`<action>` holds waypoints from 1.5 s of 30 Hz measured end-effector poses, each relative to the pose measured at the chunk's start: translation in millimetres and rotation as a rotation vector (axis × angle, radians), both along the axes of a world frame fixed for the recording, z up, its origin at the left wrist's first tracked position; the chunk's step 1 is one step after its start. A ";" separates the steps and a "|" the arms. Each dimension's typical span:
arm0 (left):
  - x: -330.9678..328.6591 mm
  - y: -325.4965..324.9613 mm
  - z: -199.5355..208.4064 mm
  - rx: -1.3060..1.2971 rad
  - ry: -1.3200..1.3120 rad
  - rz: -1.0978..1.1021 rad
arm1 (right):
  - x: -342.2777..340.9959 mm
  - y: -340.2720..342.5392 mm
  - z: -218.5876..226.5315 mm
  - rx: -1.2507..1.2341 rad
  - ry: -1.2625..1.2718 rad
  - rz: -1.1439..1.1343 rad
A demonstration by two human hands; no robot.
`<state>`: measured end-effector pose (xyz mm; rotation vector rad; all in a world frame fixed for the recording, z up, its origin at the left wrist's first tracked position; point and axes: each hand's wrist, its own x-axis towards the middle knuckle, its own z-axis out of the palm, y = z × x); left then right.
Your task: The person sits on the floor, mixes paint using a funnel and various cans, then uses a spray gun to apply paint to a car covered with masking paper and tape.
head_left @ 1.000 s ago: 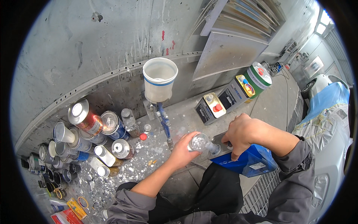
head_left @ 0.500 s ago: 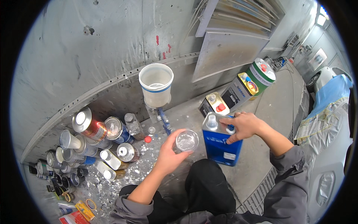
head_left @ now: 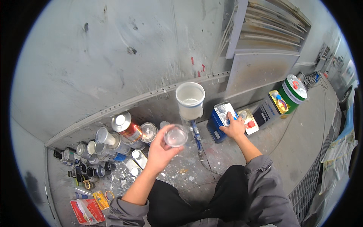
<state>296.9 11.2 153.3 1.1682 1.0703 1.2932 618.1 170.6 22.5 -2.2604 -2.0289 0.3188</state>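
My left hand [head_left: 158, 152] is closed around a small clear plastic cup [head_left: 176, 136], held up in front of the paint cans, its open top facing me. No distinct contents can be made out in it. With its fingers over the top by the handle, my right hand [head_left: 235, 128] grips a blue rectangular metal can [head_left: 214, 128] with a pale top. This can stands upright near the wall, right beside a smaller metal can [head_left: 251, 123] with a red cap. A white paint-gun cup [head_left: 191, 108] on a blue stem stands between my hands.
Several paint cans [head_left: 126, 128] and small dark pots crowd the floor on the left, near a red box [head_left: 87, 212]. A dark can [head_left: 267, 110] and a green drum [head_left: 293, 92] line the right wall. A floor grating [head_left: 306, 196] runs by a covered car.
My right hand has carried the blue can away from my knees, back toward the wall beside the red-capped can. My left hand still holds the cup. The view has turned left.
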 end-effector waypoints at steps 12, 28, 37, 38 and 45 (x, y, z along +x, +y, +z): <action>-5.4 112.7 112.4 0.418 1.052 0.205 | -18.9 -6.1 -1.4 0.052 0.096 -0.098; 33.2 134.2 160.2 1.240 1.781 0.067 | -19.7 -10.8 -12.5 0.119 0.068 -0.105; 45.1 139.1 179.4 1.323 1.881 0.012 | -19.7 -14.5 -7.6 0.129 0.072 -0.113; 46.9 140.0 181.8 1.328 1.883 0.028 | -19.3 -13.3 -7.2 0.125 0.067 -0.116; 47.7 145.1 160.9 1.312 1.836 -0.015 | -16.0 -8.6 -9.8 0.139 0.066 -0.115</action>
